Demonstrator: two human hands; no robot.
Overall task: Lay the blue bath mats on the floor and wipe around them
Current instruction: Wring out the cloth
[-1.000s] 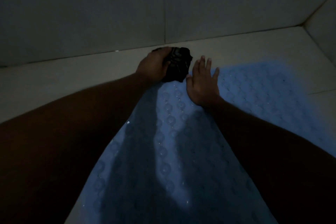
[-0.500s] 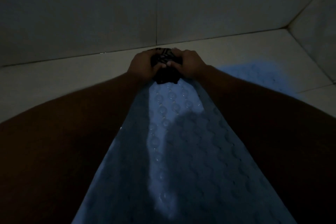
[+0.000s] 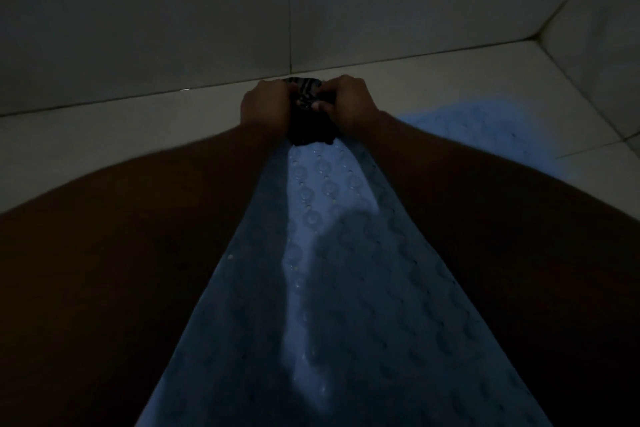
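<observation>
Both hands, left hand [image 3: 268, 104] and right hand [image 3: 349, 106], are bunched around the dark rag [image 3: 310, 130] at the blue bath mat [image 3: 329, 270] edge, so pushing too hard might drag and ruck the mat off its spot.

Blue bath mat [image 3: 322, 253] with raised circles lies flat on the floor; dark wiping cloth [image 3: 309, 121] bunched at its far end.

Dim room, pale tiled floor [image 3: 114, 146] meeting plain grey walls [image 3: 138, 10]

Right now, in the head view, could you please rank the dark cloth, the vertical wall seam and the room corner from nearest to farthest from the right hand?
From the right hand:
1. Dark cloth, gripped, to its left.
2. Vertical wall seam, above, left.
3. Room corner, far right.
</observation>
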